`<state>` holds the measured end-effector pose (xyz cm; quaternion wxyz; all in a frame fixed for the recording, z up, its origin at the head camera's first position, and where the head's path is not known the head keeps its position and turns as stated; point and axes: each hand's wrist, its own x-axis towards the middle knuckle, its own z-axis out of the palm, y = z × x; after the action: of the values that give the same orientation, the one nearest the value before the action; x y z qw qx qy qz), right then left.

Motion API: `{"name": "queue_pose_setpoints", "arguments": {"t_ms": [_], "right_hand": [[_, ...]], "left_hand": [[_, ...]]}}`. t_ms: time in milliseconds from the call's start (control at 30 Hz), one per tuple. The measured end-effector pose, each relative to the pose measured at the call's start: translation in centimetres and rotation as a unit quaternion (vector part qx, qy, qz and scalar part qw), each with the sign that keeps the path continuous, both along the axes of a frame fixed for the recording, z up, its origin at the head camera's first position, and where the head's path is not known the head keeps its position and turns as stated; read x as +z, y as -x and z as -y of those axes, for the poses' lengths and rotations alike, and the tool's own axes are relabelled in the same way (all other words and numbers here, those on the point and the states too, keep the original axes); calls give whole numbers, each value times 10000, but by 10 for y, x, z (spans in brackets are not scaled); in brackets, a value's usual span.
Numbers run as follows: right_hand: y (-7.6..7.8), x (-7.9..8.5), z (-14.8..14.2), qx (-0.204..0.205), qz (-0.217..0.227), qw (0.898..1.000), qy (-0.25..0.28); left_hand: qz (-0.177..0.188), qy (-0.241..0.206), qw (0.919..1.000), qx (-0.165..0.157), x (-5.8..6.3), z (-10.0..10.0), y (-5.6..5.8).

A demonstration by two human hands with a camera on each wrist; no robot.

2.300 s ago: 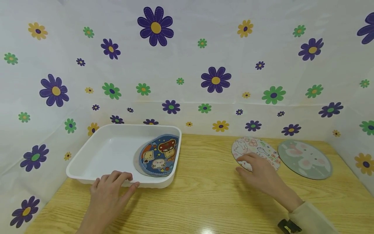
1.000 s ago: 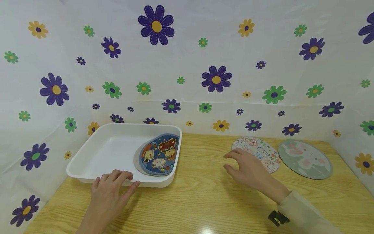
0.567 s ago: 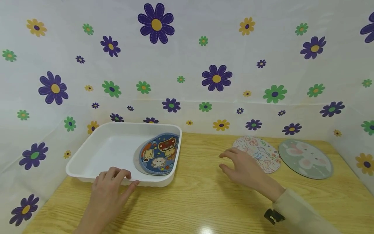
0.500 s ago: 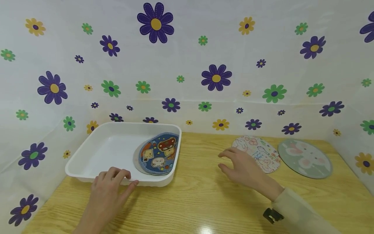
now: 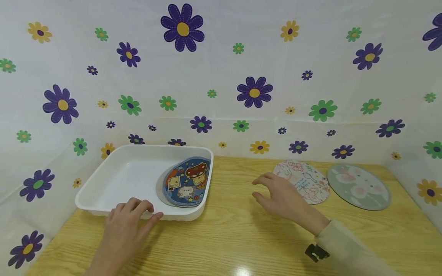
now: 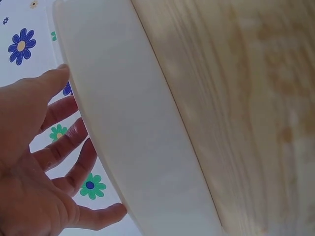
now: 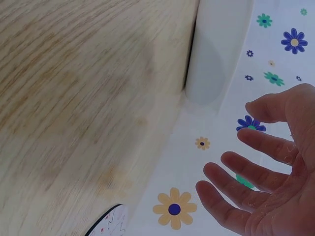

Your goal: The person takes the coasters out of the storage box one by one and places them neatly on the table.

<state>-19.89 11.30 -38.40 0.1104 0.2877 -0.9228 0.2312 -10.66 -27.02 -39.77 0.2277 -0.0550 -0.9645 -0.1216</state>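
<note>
A white plastic tray (image 5: pixel 114 180) stands at the left on the wooden table. My left hand (image 5: pixel 126 226) holds its near rim, fingers bent over the edge and thumb along it; in the left wrist view the fingertips meet the rim. Inside the tray, a blue round mat (image 5: pixel 188 183) with cartoon figures leans on the right wall, overlapping a greyish round piece (image 5: pixel 160 188). My right hand (image 5: pixel 277 197) hovers above the table with loosely bent, spread fingers and nothing in them. Behind it lies a white floral round mat (image 5: pixel 312 184), partly covered by the hand.
A grey-green round mat (image 5: pixel 359 187) with a bunny face lies to the right of the floral one. White sheeting (image 5: pixel 221 69) printed with flowers stands behind the table (image 5: pixel 221 237) and along both sides. A dark strap piece (image 5: pixel 315 252) shows by the right sleeve.
My right hand has moved left from over the floral mat toward the tray, with nothing in it. The left hand stays at the tray rim, and the mats lie as before.
</note>
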Motion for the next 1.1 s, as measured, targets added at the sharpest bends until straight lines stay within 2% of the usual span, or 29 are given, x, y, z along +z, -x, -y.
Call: {"name": "queue_pose_setpoints", "arguments": {"t_ms": [267,533,1100], "right_hand": [[0,-1,8,136,12,9998,138],[2,-1,16,230,-51,9997,91],[0,2,37,269,197,9994,136]], "left_hand": [[-424,-117,9989,-155,0,-1,1],[-240,-69,9996,-122,1,0,1],[-200,48,9996,-184,1,1,-1]]}}
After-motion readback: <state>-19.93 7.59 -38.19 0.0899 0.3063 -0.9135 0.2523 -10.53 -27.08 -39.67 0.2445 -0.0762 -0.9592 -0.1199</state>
